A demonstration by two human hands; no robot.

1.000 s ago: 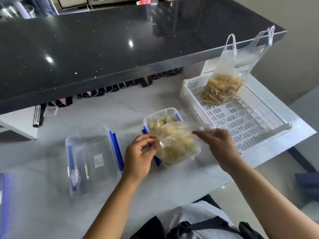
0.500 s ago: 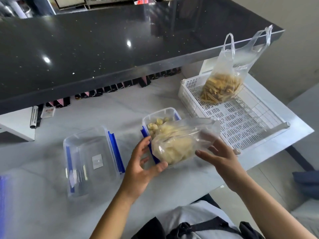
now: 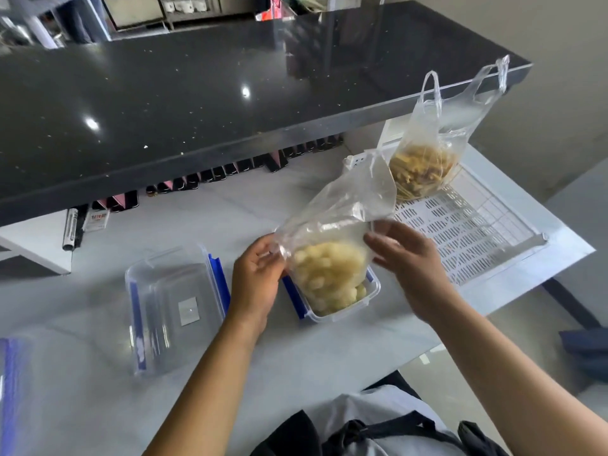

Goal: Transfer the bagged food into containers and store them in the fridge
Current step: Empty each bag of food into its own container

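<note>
Head view, left hand [image 3: 255,281] pinching bag [image 3: 332,222] over half-hidden container [image 3: 342,312] — right hand [image 3: 406,258], grip unclear

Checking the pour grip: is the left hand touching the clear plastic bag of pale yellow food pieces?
Touching. The head view shows the left hand pinching the clear plastic bag at its edge.

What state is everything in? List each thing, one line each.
small container: lid off, partly filled with pale food.
clear bag: tipped mouth-down into the small container, food at its lower end.
large container: empty.
handled bag: upright in the white tray, still full.
left hand: pinches the clear bag's edge.
right hand: against the clear bag's side, grip unclear.
</note>
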